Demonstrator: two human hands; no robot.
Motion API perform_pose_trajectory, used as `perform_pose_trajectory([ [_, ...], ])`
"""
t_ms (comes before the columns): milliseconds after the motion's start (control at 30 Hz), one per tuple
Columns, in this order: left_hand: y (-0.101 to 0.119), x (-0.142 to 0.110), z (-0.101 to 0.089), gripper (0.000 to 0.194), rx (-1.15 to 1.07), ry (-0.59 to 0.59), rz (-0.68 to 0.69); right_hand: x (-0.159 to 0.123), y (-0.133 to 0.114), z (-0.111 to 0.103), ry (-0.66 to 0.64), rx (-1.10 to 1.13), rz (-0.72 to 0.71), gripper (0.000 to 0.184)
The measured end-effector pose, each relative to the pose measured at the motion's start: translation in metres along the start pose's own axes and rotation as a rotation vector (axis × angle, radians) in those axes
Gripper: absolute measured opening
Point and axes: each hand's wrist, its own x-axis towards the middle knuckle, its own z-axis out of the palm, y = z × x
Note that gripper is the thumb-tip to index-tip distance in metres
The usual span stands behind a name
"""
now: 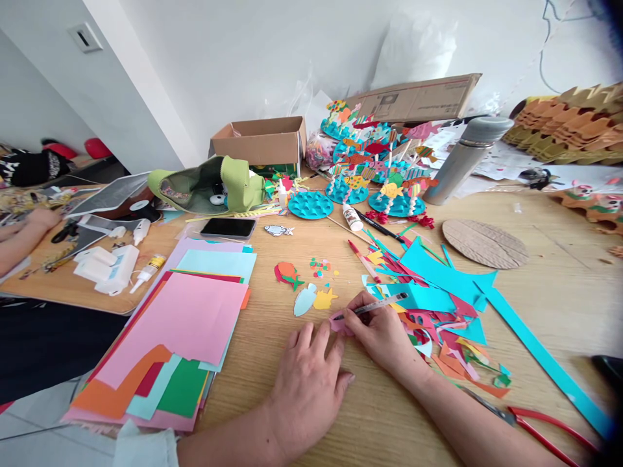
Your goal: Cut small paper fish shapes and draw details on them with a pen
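My right hand (384, 334) is closed around a pen (377, 305), its tip on a small pink paper piece (338, 322) lying on the wooden table (370, 415). My left hand (307, 379) lies flat beside it, fingers stretched out, fingertips on the edge of the pink piece. Just beyond lie cut-out paper fish: a pale blue one (305, 300), a yellow one (324, 299) and a red-orange one (287, 274).
A stack of coloured paper sheets (180, 337) lies left. Teal and red paper scraps (438, 305) pile up right, with red-handled scissors (540, 428) near the front edge. Further back: phone (228, 227), glue bottles, teal fish decorations (370, 168), metal flask (462, 162), cardboard boxes. Another person's arm (22, 237) is at far left.
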Motion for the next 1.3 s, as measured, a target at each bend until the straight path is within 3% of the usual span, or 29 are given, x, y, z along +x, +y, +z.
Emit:
perform_pose_trajectory([
  [1300, 0.0002, 0.0001, -0.0009, 0.048, 0.0, -0.012, 0.01, 0.0, 0.0013, 0.0002, 0.003, 0.022, 0.007, 0.012],
])
